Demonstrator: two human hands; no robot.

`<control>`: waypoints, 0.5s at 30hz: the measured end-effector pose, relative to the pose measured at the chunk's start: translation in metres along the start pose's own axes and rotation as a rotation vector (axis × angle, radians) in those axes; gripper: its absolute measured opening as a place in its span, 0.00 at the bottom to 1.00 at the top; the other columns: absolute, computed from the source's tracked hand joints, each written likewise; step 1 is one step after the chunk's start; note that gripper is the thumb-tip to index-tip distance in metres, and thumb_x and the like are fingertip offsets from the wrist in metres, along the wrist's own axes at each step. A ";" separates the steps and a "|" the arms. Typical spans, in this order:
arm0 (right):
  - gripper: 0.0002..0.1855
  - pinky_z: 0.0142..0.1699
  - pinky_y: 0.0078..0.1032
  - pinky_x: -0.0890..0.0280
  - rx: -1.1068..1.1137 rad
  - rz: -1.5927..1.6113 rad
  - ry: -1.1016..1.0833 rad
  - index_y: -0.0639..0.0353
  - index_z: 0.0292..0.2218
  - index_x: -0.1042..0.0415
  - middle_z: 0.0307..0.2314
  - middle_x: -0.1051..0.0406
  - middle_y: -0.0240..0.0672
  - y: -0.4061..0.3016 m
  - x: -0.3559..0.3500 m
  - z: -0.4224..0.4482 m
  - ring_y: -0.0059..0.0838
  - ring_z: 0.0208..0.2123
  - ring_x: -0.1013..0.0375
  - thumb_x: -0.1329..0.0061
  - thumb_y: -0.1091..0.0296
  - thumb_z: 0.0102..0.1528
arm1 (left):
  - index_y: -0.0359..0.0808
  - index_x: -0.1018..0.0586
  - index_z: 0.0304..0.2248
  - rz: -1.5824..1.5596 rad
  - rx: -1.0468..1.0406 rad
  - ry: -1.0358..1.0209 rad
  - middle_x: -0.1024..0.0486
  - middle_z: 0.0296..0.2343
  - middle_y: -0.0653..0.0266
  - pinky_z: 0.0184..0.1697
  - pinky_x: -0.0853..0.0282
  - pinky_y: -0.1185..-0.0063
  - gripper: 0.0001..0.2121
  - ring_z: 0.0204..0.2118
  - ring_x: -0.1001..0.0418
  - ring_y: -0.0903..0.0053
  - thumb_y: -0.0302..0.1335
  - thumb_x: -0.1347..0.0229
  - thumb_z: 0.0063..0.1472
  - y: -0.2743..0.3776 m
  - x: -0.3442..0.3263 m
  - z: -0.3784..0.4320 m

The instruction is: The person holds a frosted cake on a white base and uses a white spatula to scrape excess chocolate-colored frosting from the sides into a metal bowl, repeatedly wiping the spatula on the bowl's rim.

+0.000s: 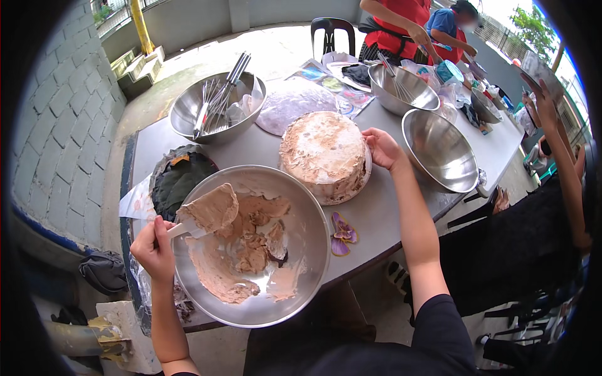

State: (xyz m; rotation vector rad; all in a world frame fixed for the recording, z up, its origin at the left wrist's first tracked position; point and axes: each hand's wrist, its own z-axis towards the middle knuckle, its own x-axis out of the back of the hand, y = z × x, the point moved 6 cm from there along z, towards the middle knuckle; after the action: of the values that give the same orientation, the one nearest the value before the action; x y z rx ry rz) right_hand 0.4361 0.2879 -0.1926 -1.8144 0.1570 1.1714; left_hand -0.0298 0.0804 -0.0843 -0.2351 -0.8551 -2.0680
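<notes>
My left hand (155, 246) grips the white handle of a spatula (209, 209) whose broad blade is coated with light brown frosting. The blade is over a large stainless steel bowl (312, 277), where more frosting (251, 251) is smeared and heaped. Beyond the bowl, a round cake (324, 150) covered in uneven, pale brown frosting rests on a thin board. My right hand (382, 148) is at the right side of the cake, its fingertips at the board's edge and partly hidden. A purple and yellow flower-shaped piece (343, 234) lies between bowl and table edge.
A steel bowl with whisks (218, 105) stands at the back left, near a dark, leaf-like round thing (181, 181). An empty steel bowl (439, 150) and another with a whisk (404, 89) are at right. People in red aprons (397, 28) work across the table; another person's arms are at far right.
</notes>
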 end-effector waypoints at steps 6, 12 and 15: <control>0.19 0.45 0.24 0.30 0.145 -0.230 0.208 0.72 0.48 0.35 0.40 0.28 0.44 0.000 0.003 -0.002 0.27 0.38 0.26 0.67 0.70 0.58 | 0.28 0.25 0.19 0.014 0.005 0.007 0.28 0.14 0.61 0.19 0.42 0.82 0.15 0.14 0.34 0.82 0.25 0.51 0.63 0.001 0.000 0.001; 0.22 0.46 0.26 0.31 0.194 -0.434 0.321 0.71 0.52 0.40 0.43 0.29 0.43 -0.001 -0.010 -0.006 0.29 0.41 0.26 0.69 0.70 0.59 | 0.26 0.25 0.21 -0.017 0.083 -0.004 0.28 0.15 0.62 0.24 0.39 0.80 0.15 0.18 0.33 0.83 0.26 0.52 0.63 -0.003 -0.001 -0.001; 0.22 0.48 0.28 0.32 0.285 -0.373 0.404 0.71 0.52 0.40 0.43 0.29 0.44 -0.008 -0.004 -0.006 0.31 0.41 0.27 0.71 0.70 0.60 | 0.25 0.26 0.21 -0.021 0.117 -0.021 0.28 0.15 0.62 0.26 0.38 0.80 0.15 0.20 0.33 0.83 0.27 0.52 0.63 -0.005 -0.001 -0.003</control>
State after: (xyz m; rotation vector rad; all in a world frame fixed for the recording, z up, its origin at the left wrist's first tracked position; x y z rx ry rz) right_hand 0.4418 0.2866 -0.1842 -1.7117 0.1956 0.4885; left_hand -0.0328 0.0813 -0.0890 -0.1854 -0.9913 -2.0304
